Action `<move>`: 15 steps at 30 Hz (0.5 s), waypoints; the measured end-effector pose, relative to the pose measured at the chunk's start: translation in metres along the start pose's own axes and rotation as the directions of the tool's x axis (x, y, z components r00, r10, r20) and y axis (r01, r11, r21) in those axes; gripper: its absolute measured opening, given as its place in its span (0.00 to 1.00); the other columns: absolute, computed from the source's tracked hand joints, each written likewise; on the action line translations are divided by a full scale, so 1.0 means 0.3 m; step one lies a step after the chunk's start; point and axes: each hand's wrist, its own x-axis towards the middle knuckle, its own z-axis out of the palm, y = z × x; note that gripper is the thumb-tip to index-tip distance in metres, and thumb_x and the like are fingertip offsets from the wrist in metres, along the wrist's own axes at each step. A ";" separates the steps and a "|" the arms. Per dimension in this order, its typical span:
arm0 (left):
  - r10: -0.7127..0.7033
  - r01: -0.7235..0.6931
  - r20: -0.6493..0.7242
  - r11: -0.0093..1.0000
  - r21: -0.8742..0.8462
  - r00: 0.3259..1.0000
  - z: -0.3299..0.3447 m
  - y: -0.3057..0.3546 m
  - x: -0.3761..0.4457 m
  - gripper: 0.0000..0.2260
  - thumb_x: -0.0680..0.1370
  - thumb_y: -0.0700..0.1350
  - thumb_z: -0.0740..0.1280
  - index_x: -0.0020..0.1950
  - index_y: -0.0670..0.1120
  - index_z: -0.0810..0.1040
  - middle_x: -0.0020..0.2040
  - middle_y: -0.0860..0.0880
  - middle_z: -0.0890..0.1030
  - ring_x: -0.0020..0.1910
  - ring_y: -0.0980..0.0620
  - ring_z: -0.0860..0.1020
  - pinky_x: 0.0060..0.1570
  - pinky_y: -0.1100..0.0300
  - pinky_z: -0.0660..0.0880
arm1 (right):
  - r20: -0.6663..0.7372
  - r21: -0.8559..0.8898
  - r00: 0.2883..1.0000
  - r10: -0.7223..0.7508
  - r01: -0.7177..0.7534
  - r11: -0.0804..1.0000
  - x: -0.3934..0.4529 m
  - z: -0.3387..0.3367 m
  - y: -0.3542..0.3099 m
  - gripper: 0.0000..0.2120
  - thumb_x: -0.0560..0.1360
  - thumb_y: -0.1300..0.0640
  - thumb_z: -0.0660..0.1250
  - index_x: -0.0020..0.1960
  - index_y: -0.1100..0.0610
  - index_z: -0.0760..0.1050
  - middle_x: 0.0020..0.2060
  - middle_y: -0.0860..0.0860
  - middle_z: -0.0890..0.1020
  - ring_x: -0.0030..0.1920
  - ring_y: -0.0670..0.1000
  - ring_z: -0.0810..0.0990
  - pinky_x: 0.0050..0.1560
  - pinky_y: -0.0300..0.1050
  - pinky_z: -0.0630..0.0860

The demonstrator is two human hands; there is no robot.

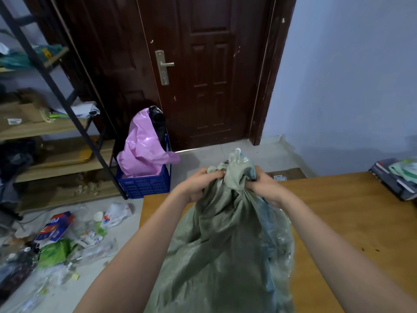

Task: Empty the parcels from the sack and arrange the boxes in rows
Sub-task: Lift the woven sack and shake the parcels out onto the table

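Note:
A grey-green woven sack stands full on the wooden table, its neck bunched at the top with clear plastic showing. My left hand grips the left side of the bunched neck. My right hand grips the right side of the neck. The sack is closed, so whatever is inside is hidden. No boxes lie on the table.
Books and a green bag lie at the table's right edge. A blue crate with a pink bag stands by the dark door. Litter covers the floor at left, below a shelf rack.

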 end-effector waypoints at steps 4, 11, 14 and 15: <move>0.075 -0.077 -0.014 0.990 -0.120 0.997 0.026 0.018 -0.023 0.15 0.81 0.43 0.65 0.63 0.34 0.77 0.54 0.37 0.82 0.51 0.43 0.83 0.52 0.53 0.81 | 0.159 0.018 0.987 0.004 -0.007 1.000 -0.065 0.008 -0.005 0.27 0.78 0.52 0.69 0.74 0.51 0.64 0.65 0.43 0.73 0.69 0.47 0.69 0.73 0.49 0.64; 0.078 -0.087 -0.049 0.973 -0.213 0.996 0.152 0.030 -0.048 0.11 0.83 0.38 0.59 0.44 0.43 0.77 0.36 0.46 0.83 0.40 0.51 0.78 0.34 0.64 0.78 | 0.171 -0.009 0.978 -0.116 0.120 0.993 -0.110 0.042 -0.078 0.24 0.75 0.54 0.73 0.69 0.50 0.72 0.55 0.39 0.78 0.59 0.43 0.76 0.66 0.40 0.70; 0.093 -0.098 -0.030 0.974 -0.204 0.995 0.178 0.053 -0.098 0.16 0.84 0.42 0.57 0.37 0.43 0.73 0.22 0.51 0.78 0.28 0.55 0.75 0.25 0.67 0.73 | 0.109 0.035 0.980 -0.166 0.163 0.986 -0.114 0.048 -0.101 0.21 0.73 0.57 0.75 0.63 0.48 0.74 0.50 0.36 0.78 0.55 0.40 0.77 0.55 0.31 0.72; 0.091 -0.095 -0.027 0.976 -0.197 0.995 0.169 0.043 -0.057 0.15 0.83 0.43 0.58 0.39 0.40 0.75 0.25 0.50 0.81 0.28 0.55 0.78 0.26 0.68 0.74 | 0.078 0.051 0.979 -0.187 0.183 0.982 -0.111 0.045 -0.103 0.21 0.72 0.57 0.76 0.63 0.49 0.75 0.50 0.37 0.80 0.55 0.41 0.78 0.53 0.30 0.73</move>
